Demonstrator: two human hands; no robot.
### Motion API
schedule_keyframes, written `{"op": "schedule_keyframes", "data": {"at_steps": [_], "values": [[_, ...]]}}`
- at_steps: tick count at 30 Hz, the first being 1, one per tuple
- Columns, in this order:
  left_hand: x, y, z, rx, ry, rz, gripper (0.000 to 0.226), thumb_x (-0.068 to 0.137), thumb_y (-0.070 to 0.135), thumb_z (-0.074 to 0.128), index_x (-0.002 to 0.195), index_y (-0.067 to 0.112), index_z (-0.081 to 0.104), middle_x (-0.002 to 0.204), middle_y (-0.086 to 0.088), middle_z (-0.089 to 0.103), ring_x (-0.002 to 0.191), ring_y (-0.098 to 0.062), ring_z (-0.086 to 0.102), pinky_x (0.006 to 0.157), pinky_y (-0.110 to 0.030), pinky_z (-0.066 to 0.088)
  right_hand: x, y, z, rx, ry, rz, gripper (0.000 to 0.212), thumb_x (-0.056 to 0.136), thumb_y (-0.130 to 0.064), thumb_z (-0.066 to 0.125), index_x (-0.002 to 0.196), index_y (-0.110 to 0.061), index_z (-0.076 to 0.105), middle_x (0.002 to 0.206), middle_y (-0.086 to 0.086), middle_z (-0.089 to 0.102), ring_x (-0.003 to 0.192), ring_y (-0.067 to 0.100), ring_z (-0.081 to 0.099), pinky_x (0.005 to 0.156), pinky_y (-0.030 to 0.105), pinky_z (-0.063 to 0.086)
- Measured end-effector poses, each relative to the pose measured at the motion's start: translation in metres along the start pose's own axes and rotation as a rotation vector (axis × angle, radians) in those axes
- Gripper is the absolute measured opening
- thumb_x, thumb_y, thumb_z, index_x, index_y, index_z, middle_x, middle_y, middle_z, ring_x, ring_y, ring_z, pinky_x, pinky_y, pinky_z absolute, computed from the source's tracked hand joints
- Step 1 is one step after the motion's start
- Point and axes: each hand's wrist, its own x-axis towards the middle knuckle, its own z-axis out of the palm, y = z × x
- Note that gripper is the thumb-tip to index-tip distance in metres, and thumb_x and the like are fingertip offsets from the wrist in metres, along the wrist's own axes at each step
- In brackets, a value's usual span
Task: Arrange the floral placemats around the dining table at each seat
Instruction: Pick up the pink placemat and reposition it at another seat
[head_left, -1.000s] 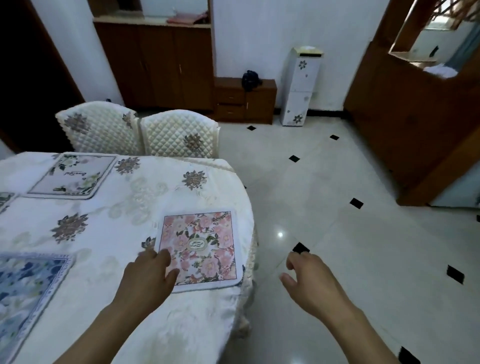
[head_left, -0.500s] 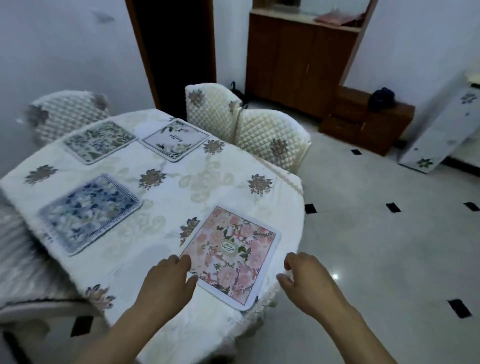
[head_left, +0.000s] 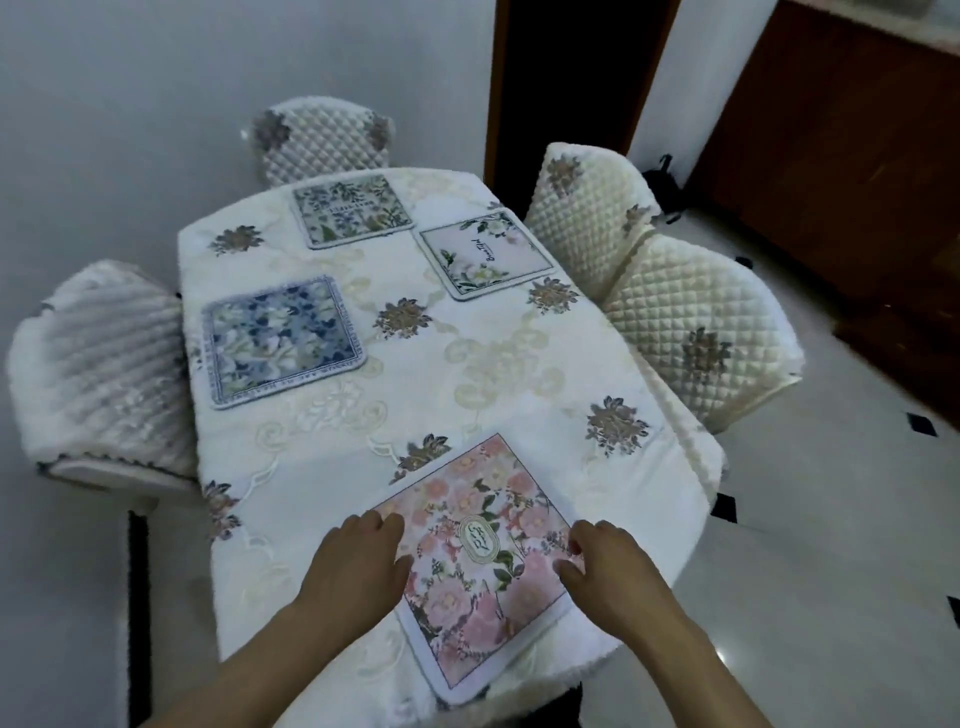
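Risk of slippage dominates this stage. Both hands rest flat on the pink floral placemat (head_left: 480, 558), which lies skewed at the near end of the table (head_left: 519, 374), one corner at or just past the table's near edge. Judged from its angle, the mat awaits squaring to the seat; pressing sideways on a cloth-covered top could drag and bunch the embroidered tablecloth (head_left: 467, 358) rather than turn the mat, and a pull toward the person could tip that corner off the edge.

Room, relative to the table: pale grey wall (head_left: 104, 130) on the far and left sides, dark doorway (head_left: 576, 78) beyond the far right corner, brown wooden cabinet (head_left: 841, 135) further right, glossy white tiled floor (head_left: 841, 545) with small black insets along the right side.

Quilted chair covers: one chair (head_left: 322, 137) at the far end, two chairs (head_left: 701, 332) pushed close on the right side, one chair (head_left: 104, 369) on the left side.

Mats already laid: blue floral placemat (head_left: 283, 340) on the left side, white placemat (head_left: 485, 252) with script lettering toward the far right, green-leaved placemat (head_left: 352, 209) at the far end.

Left hand (head_left: 358, 564): fingers spread, loose, pressing the pink mat's left edge, nothing gripped. Right hand (head_left: 608, 564): fingers curled lightly over the mat's right edge; whether they pinch it cannot be told.
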Motion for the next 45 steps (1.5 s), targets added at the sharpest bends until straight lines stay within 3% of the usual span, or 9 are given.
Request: {"op": "schedule_keyframes", "data": {"at_steps": [6,12,20,23,28,30,34,37,45], "values": [[-0.016,0.055,0.026,-0.053,0.018,-0.329,0.029,0.09,0.043,0.049,0.109,0.021,0.054,0.095,-0.003,0.059,0.086,-0.023,0.056,0.068,-0.034,0.041,0.055,0.064,-0.006,-0.045,-0.182,-0.197,0.025,0.091,-0.044,0.053,0.09,-0.02,0.048,0.09,0.002,0.055,0.083,0.022,0.054,0.068,0.035,0.045],[-0.044,0.106,0.056,-0.14,0.001,-0.555,0.026,0.089,0.034,0.055,0.107,0.016,0.056,0.094,-0.007,0.059,0.082,-0.025,0.055,0.064,-0.034,0.042,0.082,0.094,-0.001,0.002,-0.294,-0.26,0.03,0.093,-0.043,0.052,0.096,-0.013,0.054,0.093,0.009,0.059,0.086,0.027,0.059,0.072,0.036,0.048],[-0.059,0.131,0.106,-0.282,-0.068,-0.801,0.033,0.09,0.03,0.055,0.114,0.009,0.048,0.104,-0.014,0.053,0.087,-0.032,0.057,0.069,-0.037,0.048,0.094,0.109,0.044,0.155,-0.398,-0.029,0.049,0.086,-0.037,0.065,0.119,-0.005,0.046,0.116,0.02,0.056,0.105,0.038,0.059,0.078,0.036,0.045],[-0.06,0.131,0.119,-0.485,-0.027,-0.95,0.035,0.086,0.02,0.062,0.11,0.002,0.045,0.102,-0.021,0.054,0.089,-0.039,0.056,0.074,-0.042,0.049,0.094,0.11,0.052,0.258,-0.376,0.074,0.049,0.081,-0.033,0.07,0.113,-0.006,0.045,0.113,0.02,0.058,0.1,0.038,0.059,0.072,0.035,0.043],[-0.055,0.131,0.125,-0.71,0.056,-1.157,0.033,0.085,0.013,0.063,0.106,-0.003,0.043,0.103,-0.026,0.054,0.091,-0.043,0.059,0.073,-0.041,0.048,0.096,0.105,0.058,0.316,-0.382,0.155,0.029,0.085,-0.028,0.067,0.096,-0.01,0.047,0.102,0.016,0.065,0.089,0.032,0.06,0.067,0.031,0.037],[-0.056,0.128,0.127,-0.787,0.061,-1.176,0.028,0.086,0.011,0.062,0.103,-0.005,0.046,0.103,-0.028,0.059,0.091,-0.04,0.061,0.073,-0.039,0.05,0.095,0.106,0.06,0.258,-0.382,0.134,0.02,0.088,-0.028,0.061,0.083,-0.01,0.053,0.094,0.015,0.067,0.092,0.034,0.062,0.067,0.03,0.036],[-0.061,0.122,0.124,-0.866,0.087,-1.148,0.016,0.088,0.012,0.061,0.096,0.001,0.052,0.101,-0.023,0.065,0.085,-0.031,0.061,0.065,-0.032,0.041,0.083,0.105,0.057,0.186,-0.343,0.085,0.034,0.092,-0.026,0.055,0.062,-0.019,0.041,0.069,0.003,0.051,0.083,0.032,0.06,0.066,0.03,0.035],[-0.065,0.116,0.111,-0.841,0.137,-1.083,0.012,0.089,0.015,0.06,0.092,0.006,0.052,0.095,-0.017,0.064,0.076,-0.026,0.055,0.061,-0.032,0.038,0.073,0.1,0.046,0.171,-0.266,0.02,0.036,0.094,-0.024,0.052,0.062,-0.02,0.036,0.062,-0.003,0.042,0.077,0.031,0.055,0.065,0.032,0.034],[-0.052,0.118,0.053,-0.745,0.308,-0.763,0.015,0.092,0.017,0.057,0.082,0.019,0.047,0.071,0.005,0.053,0.064,-0.009,0.05,0.05,-0.022,0.032,0.05,0.103,-0.003,0.287,0.044,0.018,0.037,0.096,-0.024,0.051,0.062,-0.015,0.037,0.059,0.003,0.048,0.059,0.022,0.048,0.054,0.035,0.031]]}}
